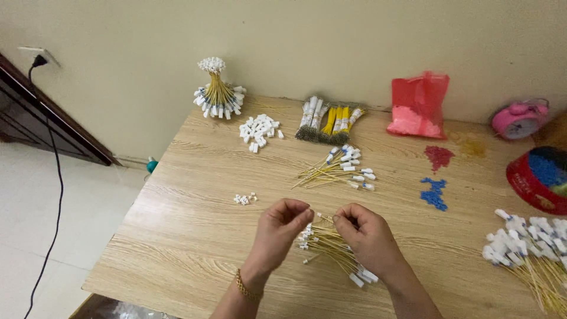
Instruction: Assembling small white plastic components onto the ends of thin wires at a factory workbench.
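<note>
My left hand point(282, 227) and my right hand point(365, 233) meet over a loose heap of thin yellow wires with white plugs point(331, 248) on the wooden table point(195, 201). Both hands pinch at one yellow wire between them, fingertips close together; the piece itself is too small to make out. A gold bracelet sits on my left wrist. A few tiny white connectors point(244, 199) lie just left of my left hand.
Farther back lie another yellow wire pile point(342, 168), bundled wires point(328, 121), a standing tied bundle point(217, 94), white connectors point(258, 131), a red bag point(418, 106), red point(438, 156) and blue beads point(434, 194), a red tin point(540, 177), a pink clock point(518, 119), and wires at right point(531, 251).
</note>
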